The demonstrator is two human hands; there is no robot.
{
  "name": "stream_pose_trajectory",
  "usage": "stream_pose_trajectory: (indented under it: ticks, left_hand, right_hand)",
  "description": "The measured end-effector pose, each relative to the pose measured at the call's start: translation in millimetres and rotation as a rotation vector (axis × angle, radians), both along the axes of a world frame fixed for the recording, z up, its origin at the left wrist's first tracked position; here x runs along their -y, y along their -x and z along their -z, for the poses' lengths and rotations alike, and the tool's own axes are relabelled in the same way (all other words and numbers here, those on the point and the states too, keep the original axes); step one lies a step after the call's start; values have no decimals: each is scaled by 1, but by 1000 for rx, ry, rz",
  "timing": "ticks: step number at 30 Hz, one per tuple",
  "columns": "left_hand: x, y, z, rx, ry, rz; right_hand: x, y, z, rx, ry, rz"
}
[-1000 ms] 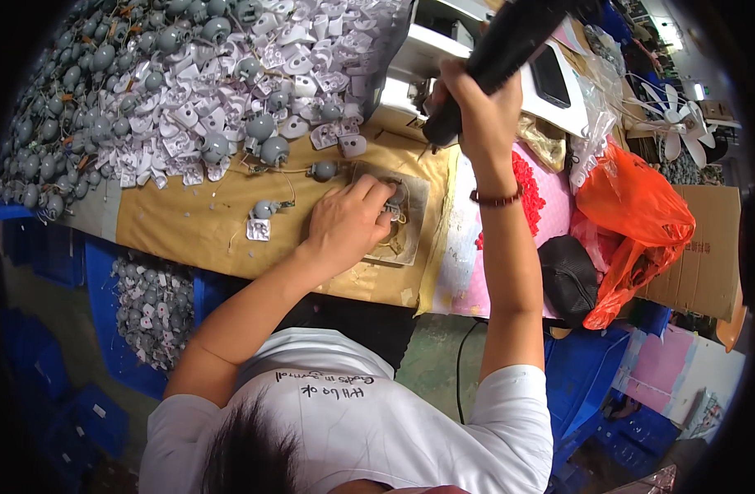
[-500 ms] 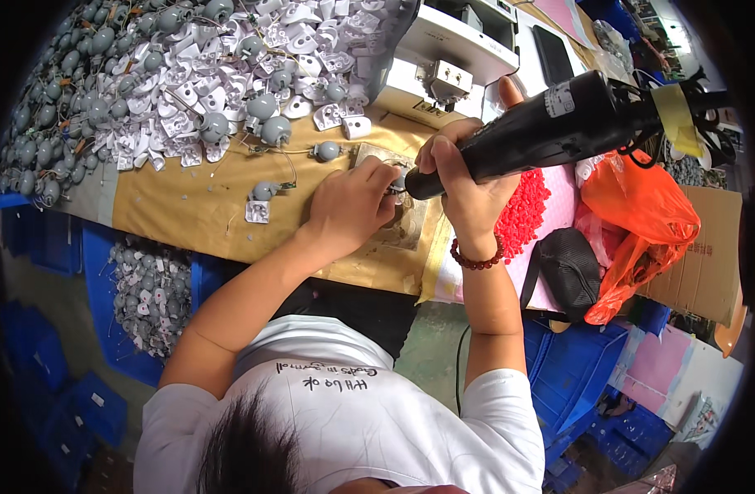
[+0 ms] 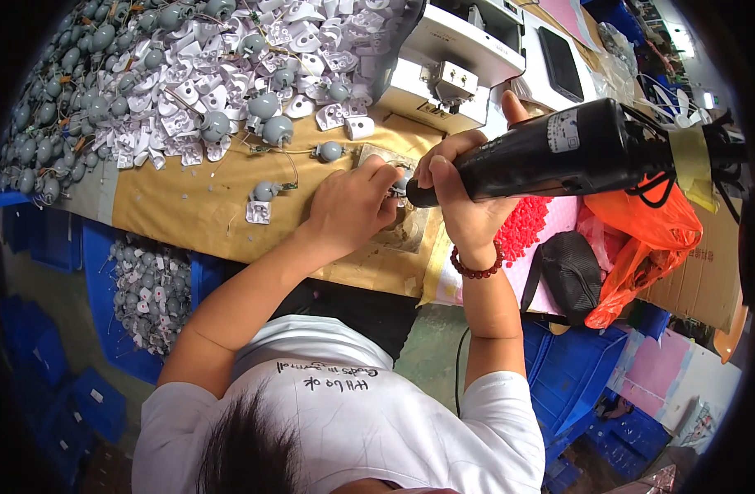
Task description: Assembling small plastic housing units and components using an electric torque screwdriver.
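Observation:
My right hand (image 3: pixel 472 193) is wrapped round a thick black corded electric screwdriver (image 3: pixel 550 144), thumb raised along it. The tool's narrow end points left, right beside the fingertips of my left hand (image 3: pixel 348 206). Those fingertips pinch a small grey rounded part (image 3: pixel 403 179), mostly hidden by fingers and tool. Under both hands lies a worn flat block (image 3: pixel 409 235) on the brown-covered bench (image 3: pixel 179 210). Just left of my left hand are a wired grey ball (image 3: pixel 330 151) and a white piece (image 3: pixel 259 212) with another grey ball (image 3: pixel 264 191).
A big heap of white housings (image 3: pixel 221 66) and grey balls covers the bench's far left. White equipment (image 3: pixel 443 86) stands at the back. To the right are red bits (image 3: pixel 525 222), a black pouch (image 3: pixel 568 267) and an orange bag (image 3: pixel 641 226). A blue bin (image 3: pixel 105 288) stands below.
The screwdriver's rear end has swung nearer to me and slightly right, while its narrow end stays beside my left fingertips. My left hand has barely moved.

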State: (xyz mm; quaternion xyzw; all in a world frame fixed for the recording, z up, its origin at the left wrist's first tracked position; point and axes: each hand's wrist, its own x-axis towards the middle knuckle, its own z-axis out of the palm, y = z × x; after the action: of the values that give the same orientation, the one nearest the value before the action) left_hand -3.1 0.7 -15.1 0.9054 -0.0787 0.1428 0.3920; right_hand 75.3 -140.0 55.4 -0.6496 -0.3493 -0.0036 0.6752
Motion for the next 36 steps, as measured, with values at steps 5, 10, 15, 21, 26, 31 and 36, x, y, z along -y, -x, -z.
stream_pose_trajectory:
  ticks: [5, 10, 15, 21, 26, 31, 36]
  left_hand:
    - [-3, 1, -3, -45, 24, 29]
    - [-2, 1, -5, -48, 20, 25]
    - [-1, 1, -5, -65, 26, 22]
    - [0, 2, -11, -172, 5, -9]
    - [2, 7, -10, -174, 32, -37]
    - [2, 13, 3, 51, 40, 8]
    - [3, 15, 1, 112, 52, -9]
  right_hand:
    - [3, 9, 16, 65, -18, 20]
    - [1, 20, 27, 65, -58, 94]
    - [4, 20, 32, 46, -79, 88]
    - [2, 7, 23, -55, -49, 190]
    - [26, -49, -1, -373, -89, 411]
    - [63, -44, 37, 198, 401, 633]
    - [35, 24, 52, 215, 484, 374]
